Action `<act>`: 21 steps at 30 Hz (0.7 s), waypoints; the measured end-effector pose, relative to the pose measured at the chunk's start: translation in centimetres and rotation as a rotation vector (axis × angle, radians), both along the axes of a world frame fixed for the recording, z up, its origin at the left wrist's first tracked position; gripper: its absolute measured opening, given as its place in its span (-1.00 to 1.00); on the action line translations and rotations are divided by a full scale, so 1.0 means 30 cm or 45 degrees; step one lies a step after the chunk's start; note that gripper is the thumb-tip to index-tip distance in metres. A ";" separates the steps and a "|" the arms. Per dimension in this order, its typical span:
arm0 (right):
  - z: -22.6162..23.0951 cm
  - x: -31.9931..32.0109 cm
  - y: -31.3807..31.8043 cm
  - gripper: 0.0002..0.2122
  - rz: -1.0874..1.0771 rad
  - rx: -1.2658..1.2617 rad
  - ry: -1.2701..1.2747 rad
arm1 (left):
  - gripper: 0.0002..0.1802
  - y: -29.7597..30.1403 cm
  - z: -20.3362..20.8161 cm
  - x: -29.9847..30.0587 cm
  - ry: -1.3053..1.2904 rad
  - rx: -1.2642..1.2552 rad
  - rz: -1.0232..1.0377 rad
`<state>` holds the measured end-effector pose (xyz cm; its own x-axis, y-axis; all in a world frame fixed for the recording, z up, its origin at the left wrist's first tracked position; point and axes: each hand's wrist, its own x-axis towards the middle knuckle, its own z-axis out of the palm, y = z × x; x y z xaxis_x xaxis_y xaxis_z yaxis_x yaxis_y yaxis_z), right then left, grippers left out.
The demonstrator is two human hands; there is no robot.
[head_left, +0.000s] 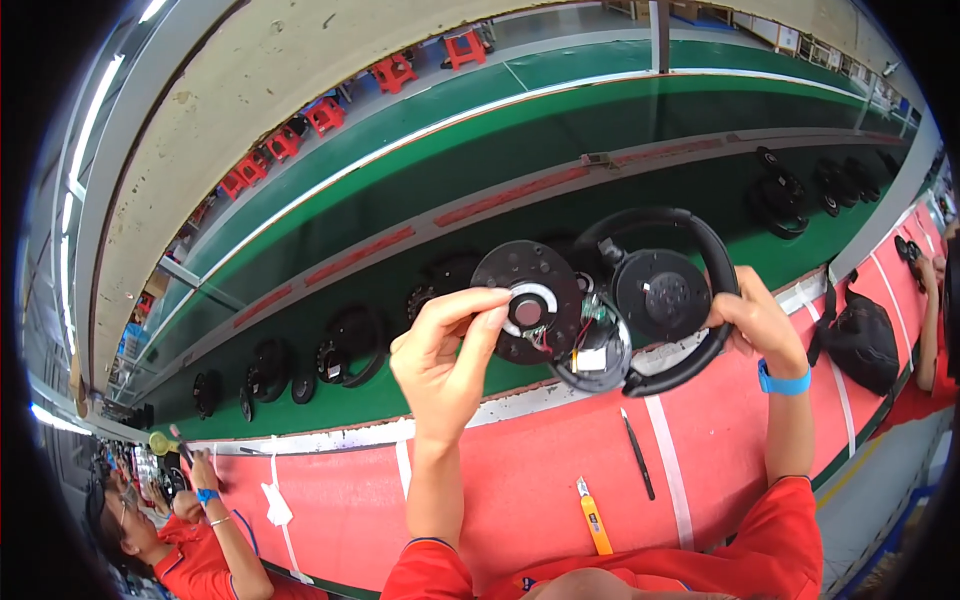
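Observation:
A pair of black over-ear headphones (718, 262) is held up above the bench. My right hand (757, 318) is closed around the headband at its right side. One ear cup (662, 296) faces me with its round black face. The other cup's housing (600, 365) lies open, showing wires, a small green board and a white label. Beside it hangs a round black speaker plate (540, 262), joined by thin wires. My left hand (450, 365) pinches the plate between thumb and forefinger at the white ring (548, 294) in its middle. The other left fingers are curled.
On the pink bench mat (540, 450) lie a yellow utility knife (594, 517) and black tweezers (638, 455). A green conveyor belt (420, 405) carries several headphones (352, 345). A black bag (862, 340) sits at right. Co-workers are at far left (190, 550) and far right.

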<state>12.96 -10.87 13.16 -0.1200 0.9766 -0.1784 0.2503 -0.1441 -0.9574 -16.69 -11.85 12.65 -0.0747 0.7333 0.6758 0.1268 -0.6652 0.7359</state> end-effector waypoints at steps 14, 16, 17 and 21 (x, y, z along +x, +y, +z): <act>-0.404 0.380 0.251 -0.66 -0.760 -0.374 0.460 | -0.76 0.227 -0.405 0.073 0.789 -0.125 0.394; -0.411 0.289 0.262 -0.54 -0.715 -0.547 0.770 | -0.74 0.262 -0.455 -0.001 0.861 -0.127 0.521; -0.381 0.218 0.246 -0.49 -0.637 -0.547 0.573 | -0.73 0.273 -0.483 -0.036 0.961 -0.058 0.568; -0.418 0.020 0.234 -0.62 -0.279 -0.103 -0.019 | -0.77 0.268 -0.466 -0.044 1.101 -0.006 0.745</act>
